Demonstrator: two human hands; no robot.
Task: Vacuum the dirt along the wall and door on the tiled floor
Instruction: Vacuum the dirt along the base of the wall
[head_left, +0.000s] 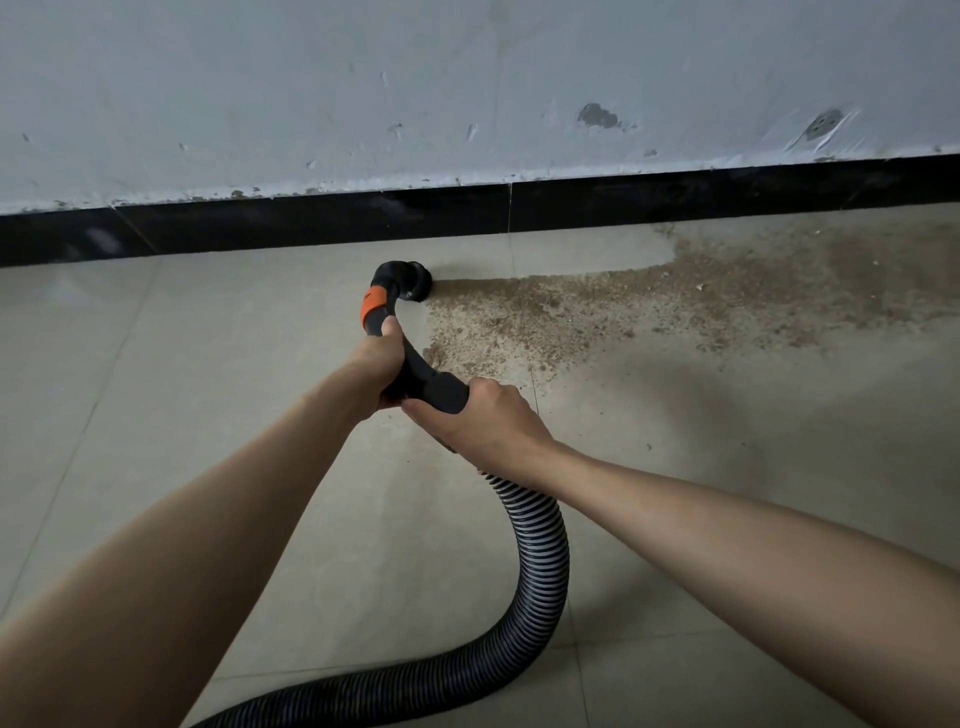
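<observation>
Brown dirt (649, 306) spreads right across the tiled floor (156, 389), beside the black skirting (311, 221). Left hand (382, 366) and right hand (480, 415) both grip the vacuum pipe (415, 364). Its hose (540, 561) runs off the near edge.

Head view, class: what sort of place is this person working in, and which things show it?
Probably an unfinished or recently renovated indoor room: a scuffed, chipped plaster wall over a black skirting, pale floor tiles, and gritty brown dirt spread beside the vacuum nozzle.
</observation>
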